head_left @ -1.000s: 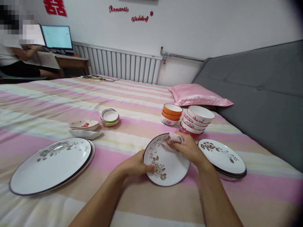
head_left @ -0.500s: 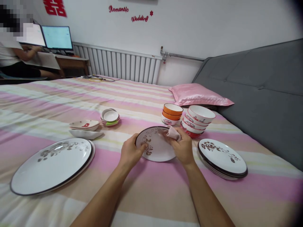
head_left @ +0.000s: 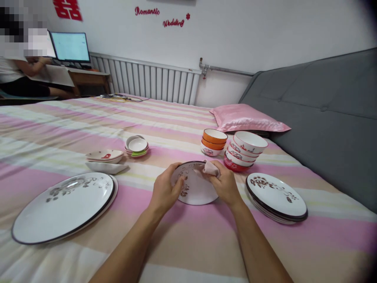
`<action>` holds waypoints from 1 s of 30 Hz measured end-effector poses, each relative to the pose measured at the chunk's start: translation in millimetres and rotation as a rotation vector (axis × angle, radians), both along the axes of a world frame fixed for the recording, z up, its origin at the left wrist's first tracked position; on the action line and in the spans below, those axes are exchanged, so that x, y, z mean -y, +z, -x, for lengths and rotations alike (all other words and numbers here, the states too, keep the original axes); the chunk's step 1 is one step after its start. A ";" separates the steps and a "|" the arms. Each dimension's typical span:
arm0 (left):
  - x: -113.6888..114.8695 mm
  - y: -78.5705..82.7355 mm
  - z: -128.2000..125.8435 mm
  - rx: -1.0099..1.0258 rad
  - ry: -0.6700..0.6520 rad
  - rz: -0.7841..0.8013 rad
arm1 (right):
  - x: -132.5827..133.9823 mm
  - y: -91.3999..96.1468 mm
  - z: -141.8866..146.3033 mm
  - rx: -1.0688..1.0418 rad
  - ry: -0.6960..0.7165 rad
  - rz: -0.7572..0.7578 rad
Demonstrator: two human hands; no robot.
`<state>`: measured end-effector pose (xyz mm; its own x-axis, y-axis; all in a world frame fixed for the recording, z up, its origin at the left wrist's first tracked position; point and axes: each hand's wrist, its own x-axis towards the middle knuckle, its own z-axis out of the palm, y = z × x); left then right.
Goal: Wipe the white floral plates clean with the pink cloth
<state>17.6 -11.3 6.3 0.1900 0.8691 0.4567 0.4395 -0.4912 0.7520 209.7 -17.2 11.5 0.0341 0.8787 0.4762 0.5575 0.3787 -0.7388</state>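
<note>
A round white plate [head_left: 198,188] with a dark rim and brown flower pattern is held up in front of me, tilted. My left hand [head_left: 167,186] grips its left edge, thumb on the face and fingers behind. In my right hand [head_left: 225,182] is a pale pink cloth [head_left: 211,168], pressed against the plate's upper right edge. To the right lies a stack of similar plates [head_left: 277,194]. Large oval plates [head_left: 66,208] lie one on another at the left.
Orange-topped bowls [head_left: 215,136] and red-rimmed bowls [head_left: 250,142] stand stacked behind my right hand. Small dishes [head_left: 137,145] and boat-shaped dishes [head_left: 106,161] sit left of centre. Beyond are a pink pillow [head_left: 250,118], a grey headboard [head_left: 324,118] and a person seated at a desk with monitors [head_left: 70,47].
The plate has dropped slightly and turned a little in my hands. My right hand with the cloth has shifted slightly left along the rim.
</note>
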 end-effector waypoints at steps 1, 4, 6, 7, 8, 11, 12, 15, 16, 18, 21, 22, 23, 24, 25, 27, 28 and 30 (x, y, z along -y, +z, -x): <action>0.8 0.9 -0.4 -0.007 -0.016 -0.010 | 0.5 1.0 -0.7 -0.002 0.013 0.001; 3.2 3.4 -1.5 -0.038 -0.036 -0.043 | 2.0 3.6 -2.0 0.003 0.030 0.000; 4.4 4.5 -1.7 -0.052 -0.040 -0.063 | 2.9 4.8 -2.1 0.025 0.027 -0.009; 4.8 4.8 -1.7 -0.056 -0.041 -0.070 | 3.3 5.3 -2.0 0.039 0.023 -0.016; 5.1 5.0 -1.7 -0.057 -0.042 -0.072 | 3.7 5.6 -1.9 0.052 0.021 -0.022; 5.2 4.5 -1.8 -0.045 -0.044 -0.065 | 4.2 6.0 -1.7 0.083 0.017 -0.029; 5.0 3.9 -2.1 -0.033 -0.037 -0.059 | 4.2 6.1 -1.6 0.091 0.018 -0.031; 4.2 1.2 -3.6 0.007 0.006 -0.037 | 4.3 7.0 -0.7 0.105 0.021 -0.039; 3.9 0.2 -4.1 0.016 0.020 -0.032 | 4.4 7.4 -0.2 0.098 0.024 -0.039; 3.5 -1.2 -4.8 0.022 0.030 -0.025 | 4.3 8.3 1.0 0.058 0.039 -0.035; 3.5 -2.0 -4.9 0.020 0.020 -0.014 | 3.4 8.0 1.5 -0.006 0.062 -0.019; 3.5 -2.0 -4.7 0.021 0.016 -0.013 | 3.0 7.5 1.1 -0.013 0.060 -0.015; 3.6 -1.9 -4.5 0.023 0.012 -0.016 | 2.7 6.9 0.4 -0.013 0.056 -0.011; 3.6 -1.7 -4.4 0.026 0.009 -0.020 | 2.5 6.3 -0.5 -0.009 0.054 -0.010; 3.6 -1.5 -4.3 0.029 0.009 -0.022 | 2.4 5.8 -1.4 -0.004 0.055 -0.010; 3.7 -1.0 -4.4 0.030 0.011 -0.021 | 2.6 5.0 -2.9 -0.005 0.063 -0.015; 3.8 -0.9 -4.5 0.028 0.014 -0.017 | 2.8 4.8 -3.3 -0.011 0.065 -0.016; 4.1 -0.6 -4.7 0.024 0.018 -0.006 | 2.9 4.2 -3.5 -0.029 0.049 -0.013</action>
<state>22.3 -15.3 5.6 0.1633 0.8694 0.4663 0.4304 -0.4881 0.7593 213.2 -20.1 15.7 0.0052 0.8736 0.4867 0.5166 0.4144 -0.7493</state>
